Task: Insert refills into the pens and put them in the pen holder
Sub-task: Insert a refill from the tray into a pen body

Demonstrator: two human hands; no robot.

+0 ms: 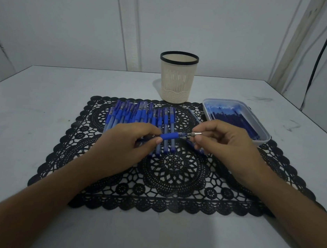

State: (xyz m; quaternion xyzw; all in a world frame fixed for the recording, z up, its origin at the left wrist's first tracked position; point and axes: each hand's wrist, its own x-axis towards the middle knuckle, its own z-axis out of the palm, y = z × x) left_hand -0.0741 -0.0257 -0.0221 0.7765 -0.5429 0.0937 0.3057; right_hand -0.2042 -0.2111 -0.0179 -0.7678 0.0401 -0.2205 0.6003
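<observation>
Both hands grip one blue translucent plastic pen point(170, 136), held level just above the mat. Our left hand point(134, 139) is curled round the barrel behind the blue rubber sleeve. Our right hand point(223, 143) pinches the silver metal tip cone point(196, 134) between thumb and forefinger. We cannot tell whether the cone is seated on the barrel or apart from it.

Risks, in our judgement:
- The cone is small and smooth. A loose pinch could drop it into the openwork of the black lace placemat point(173, 176), where it would be hard to find.
- Angled threading could jam the cone or bend the refill point.
- A low forearm could scatter the row beneath.

Count:
- One pen in hand.
- One cream slotted plastic pen holder with a black rim point(176, 80), standing behind the mat, with no pen showing above its rim.
- One shallow pale plastic tray point(265, 135), at the right.
- Blue refills point(232, 117) in the tray, too blurred to count.
- Blue pens in a row point(143, 117) on the mat, overlapping, at least ten.
</observation>
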